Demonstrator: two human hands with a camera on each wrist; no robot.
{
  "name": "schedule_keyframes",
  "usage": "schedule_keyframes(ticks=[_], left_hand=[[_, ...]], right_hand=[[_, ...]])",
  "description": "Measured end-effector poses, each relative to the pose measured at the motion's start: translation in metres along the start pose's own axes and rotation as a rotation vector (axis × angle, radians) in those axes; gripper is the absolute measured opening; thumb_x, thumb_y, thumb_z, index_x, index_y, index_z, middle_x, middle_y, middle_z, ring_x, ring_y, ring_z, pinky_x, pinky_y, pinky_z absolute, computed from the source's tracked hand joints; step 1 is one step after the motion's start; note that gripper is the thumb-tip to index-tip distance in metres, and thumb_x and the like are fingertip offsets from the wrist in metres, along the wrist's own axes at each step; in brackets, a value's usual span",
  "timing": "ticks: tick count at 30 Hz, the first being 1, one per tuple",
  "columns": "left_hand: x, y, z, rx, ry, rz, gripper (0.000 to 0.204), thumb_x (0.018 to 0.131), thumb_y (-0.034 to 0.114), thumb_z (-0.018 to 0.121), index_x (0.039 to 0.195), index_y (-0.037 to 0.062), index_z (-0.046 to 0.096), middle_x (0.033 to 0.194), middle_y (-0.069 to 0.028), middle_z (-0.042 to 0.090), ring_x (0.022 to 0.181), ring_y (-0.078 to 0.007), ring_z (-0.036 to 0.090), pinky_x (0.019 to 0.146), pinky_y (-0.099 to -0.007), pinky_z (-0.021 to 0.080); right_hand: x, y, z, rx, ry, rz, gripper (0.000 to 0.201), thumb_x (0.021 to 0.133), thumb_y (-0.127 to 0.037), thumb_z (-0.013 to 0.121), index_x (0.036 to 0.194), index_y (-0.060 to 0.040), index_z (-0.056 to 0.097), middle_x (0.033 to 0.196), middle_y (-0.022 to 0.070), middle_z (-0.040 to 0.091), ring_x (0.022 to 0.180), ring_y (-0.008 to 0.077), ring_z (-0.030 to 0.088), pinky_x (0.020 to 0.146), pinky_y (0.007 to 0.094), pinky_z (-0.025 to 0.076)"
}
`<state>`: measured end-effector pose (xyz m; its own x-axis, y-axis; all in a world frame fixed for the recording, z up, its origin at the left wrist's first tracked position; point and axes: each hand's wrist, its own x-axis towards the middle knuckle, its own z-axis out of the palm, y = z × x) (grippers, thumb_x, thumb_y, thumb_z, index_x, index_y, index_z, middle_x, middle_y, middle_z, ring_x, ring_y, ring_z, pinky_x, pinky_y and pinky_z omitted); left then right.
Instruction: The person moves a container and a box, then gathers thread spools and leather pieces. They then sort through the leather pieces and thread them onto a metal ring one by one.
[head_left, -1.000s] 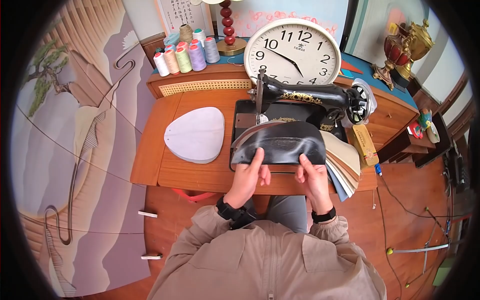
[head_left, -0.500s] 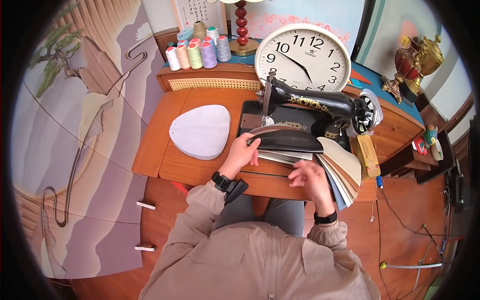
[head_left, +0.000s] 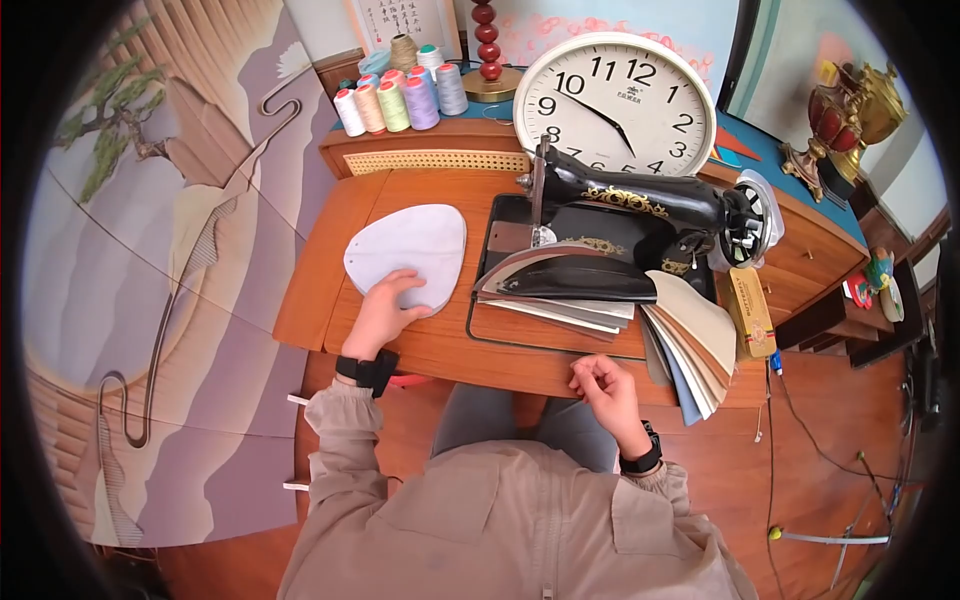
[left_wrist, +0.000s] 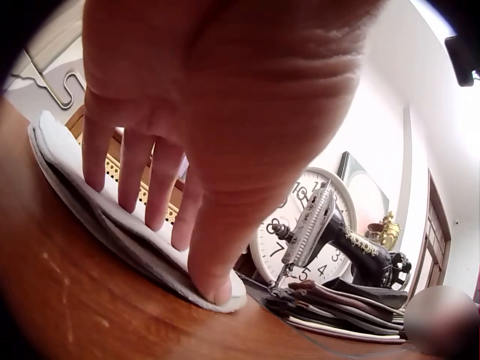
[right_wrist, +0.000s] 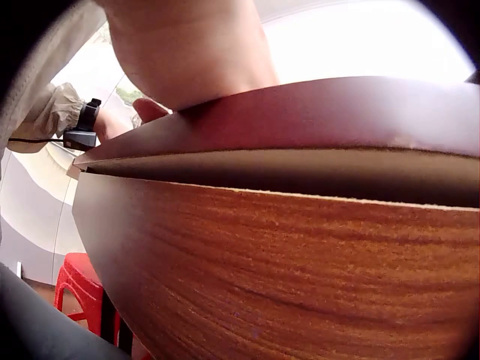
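A stack of pale grey, rounded pieces (head_left: pixel 420 242) lies on the table's left part. My left hand (head_left: pixel 383 308) is over its lower edge, fingers spread. In the left wrist view, the fingers of that hand (left_wrist: pixel 217 135) reach across the stack (left_wrist: pixel 61 142), and the thumb touches its near edge. My right hand (head_left: pixel 611 402) hangs loosely curled at the table's front edge, holding nothing; its fingertips are hidden in the right wrist view. Black curved pieces (head_left: pixel 580 278) lie on the sewing machine's bed, with a fan of beige, brown and white pieces (head_left: pixel 692 325) beside them.
The black sewing machine (head_left: pixel 640 195) stands behind the pieces, with a yellow box (head_left: pixel 750 310) at its right. Several thread spools (head_left: pixel 395 103), a lamp base (head_left: pixel 490 85) and a large clock (head_left: pixel 612 100) stand behind. A red stool (right_wrist: pixel 82 289) is below the tabletop.
My left hand has let go of the black pieces and moved left to the pale grey stack. My right hand has let go too and drawn back to the table's front edge.
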<state>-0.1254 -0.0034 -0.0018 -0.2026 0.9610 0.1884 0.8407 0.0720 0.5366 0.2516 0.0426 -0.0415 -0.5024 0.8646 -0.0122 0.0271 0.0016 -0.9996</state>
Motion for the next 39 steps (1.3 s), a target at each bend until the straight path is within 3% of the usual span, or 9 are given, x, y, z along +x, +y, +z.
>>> schedule_keyframes(ticks=[10,13,15,19,23,25,27,30,39], left_hand=[[0.003,-0.016,0.0,-0.17,0.0,0.083,0.016,0.087,0.011,0.071,0.1,0.0009,0.069,0.104,-0.0141,0.07,0.092,-0.0283,0.067,0.084,-0.0342,0.051],[0.002,-0.022,0.007,-0.255,0.069,-0.192,0.009,0.095,0.008,0.063,0.099,-0.0001,0.063,0.093,-0.0085,0.067,0.08,-0.0163,0.06,0.074,-0.0279,0.048],[-0.004,-0.029,0.019,-0.536,0.411,-0.136,0.007,0.101,0.008,0.055,0.099,0.0009,0.056,0.086,-0.0021,0.061,0.077,-0.0087,0.05,0.069,-0.0243,0.043],[-0.038,0.025,0.019,-0.618,0.46,-0.034,0.008,0.102,0.009,0.054,0.101,0.0008,0.055,0.103,-0.0048,0.065,0.086,-0.0072,0.053,0.075,-0.0227,0.044],[-0.08,0.091,0.023,-0.644,0.111,0.105,0.009,0.101,0.009,0.052,0.106,0.0029,0.056,0.117,-0.01,0.066,0.1,-0.0193,0.061,0.094,-0.0324,0.046],[-0.09,0.105,0.039,-0.594,-0.099,0.289,0.01,0.1,0.01,0.052,0.107,0.0044,0.057,0.119,-0.0097,0.065,0.108,-0.0287,0.062,0.109,-0.043,0.038],[-0.097,0.114,0.053,-0.629,-0.347,0.271,0.005,0.099,0.008,0.052,0.103,0.0054,0.055,0.123,-0.0078,0.065,0.115,-0.0284,0.06,0.116,-0.0459,0.03],[-0.102,0.113,0.061,-0.633,-0.361,0.284,0.004,0.099,0.008,0.053,0.102,0.0067,0.053,0.125,-0.0073,0.065,0.118,-0.0267,0.059,0.117,-0.0495,0.029],[-0.111,0.088,0.054,-0.385,-0.204,0.365,0.041,0.08,0.02,0.079,0.113,0.0073,0.059,0.118,-0.0073,0.066,0.122,-0.0272,0.056,0.114,-0.0546,0.029]], right_hand=[[0.001,0.001,0.001,0.018,0.027,-0.007,0.013,0.101,-0.012,0.058,0.099,-0.0015,0.065,0.077,-0.0006,0.065,0.065,0.0041,0.057,0.056,0.0189,0.046],[0.001,-0.001,0.001,0.007,0.017,-0.001,0.012,0.101,-0.012,0.058,0.1,-0.0014,0.065,0.077,-0.0009,0.064,0.065,0.0038,0.057,0.056,0.0188,0.045],[0.001,0.002,0.0,-0.005,0.007,-0.011,0.012,0.101,-0.012,0.058,0.1,-0.0016,0.065,0.076,-0.0009,0.064,0.065,0.0036,0.056,0.056,0.0187,0.045],[-0.001,0.004,0.002,-0.025,0.009,-0.023,0.011,0.099,-0.012,0.062,0.1,-0.0016,0.065,0.075,-0.0032,0.064,0.065,0.002,0.055,0.056,0.018,0.044],[-0.003,-0.002,0.012,-0.139,0.04,-0.072,0.017,0.092,-0.008,0.068,0.107,-0.0012,0.065,0.09,0.0029,0.067,0.071,0.0072,0.059,0.059,0.0217,0.048],[-0.005,-0.037,0.031,-0.527,0.139,-0.471,0.034,0.083,-0.003,0.073,0.116,-0.0025,0.065,0.114,0.0114,0.064,0.093,0.0204,0.064,0.074,0.0308,0.054],[-0.002,-0.042,0.035,-0.631,0.082,-0.558,0.044,0.074,0.001,0.073,0.117,-0.0065,0.067,0.131,0.0142,0.057,0.118,0.0327,0.056,0.094,0.041,0.05],[0.006,-0.032,0.024,-0.873,-0.182,-0.663,0.04,0.065,0.003,0.071,0.103,-0.0106,0.072,0.123,0.0035,0.065,0.127,0.0339,0.052,0.102,0.0463,0.043],[0.0,-0.023,-0.01,-0.555,-0.016,-0.379,0.03,0.072,0.007,0.069,0.098,-0.0066,0.075,0.103,0.0073,0.072,0.113,0.0299,0.062,0.089,0.0396,0.051]])
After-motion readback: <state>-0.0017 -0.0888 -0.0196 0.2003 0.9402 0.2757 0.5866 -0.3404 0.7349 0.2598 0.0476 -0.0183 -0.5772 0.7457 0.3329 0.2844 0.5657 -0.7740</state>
